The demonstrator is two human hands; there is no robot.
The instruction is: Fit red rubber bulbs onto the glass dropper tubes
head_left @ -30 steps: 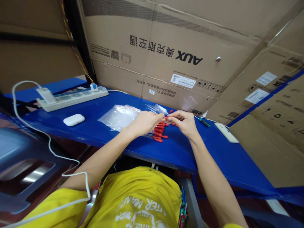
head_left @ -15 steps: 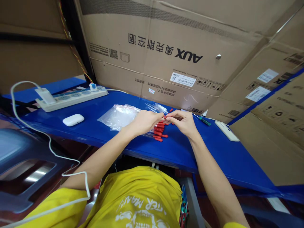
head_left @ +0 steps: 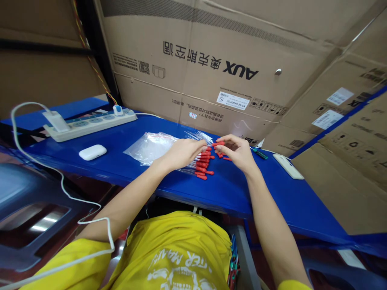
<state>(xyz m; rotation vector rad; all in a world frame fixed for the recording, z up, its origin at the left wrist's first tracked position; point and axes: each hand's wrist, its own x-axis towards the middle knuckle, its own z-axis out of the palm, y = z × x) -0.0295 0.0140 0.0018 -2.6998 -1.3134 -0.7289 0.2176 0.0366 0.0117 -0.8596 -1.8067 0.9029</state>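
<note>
My left hand [head_left: 185, 153] is closed in a pinch on a thin clear dropper tube, which points right. The fingers of my right hand [head_left: 236, 150] pinch the red rubber bulb [head_left: 218, 143] on that tube's end. Below my hands lies a row of droppers with red bulbs [head_left: 202, 169], their clear tubes partly hidden under my left hand. Loose red bulbs [head_left: 220, 154] lie beside my right fingers. Behind my hands is a bunch of bare clear tubes [head_left: 202, 137]. A clear plastic bag [head_left: 149, 148] lies left of my left hand.
On the blue table [head_left: 127, 163] are a white earbud case [head_left: 92, 152], a power strip [head_left: 90, 125] with a white charger, a green-handled screwdriver [head_left: 259, 153] and a white flat device [head_left: 288, 166]. Large cardboard boxes [head_left: 193, 80] stand behind. A white cable [head_left: 65, 183] hangs at left.
My right hand has shifted slightly up and right. The red bulb between my hands now shows more fully, with the tube lined up into it. More loose bulbs are visible.
</note>
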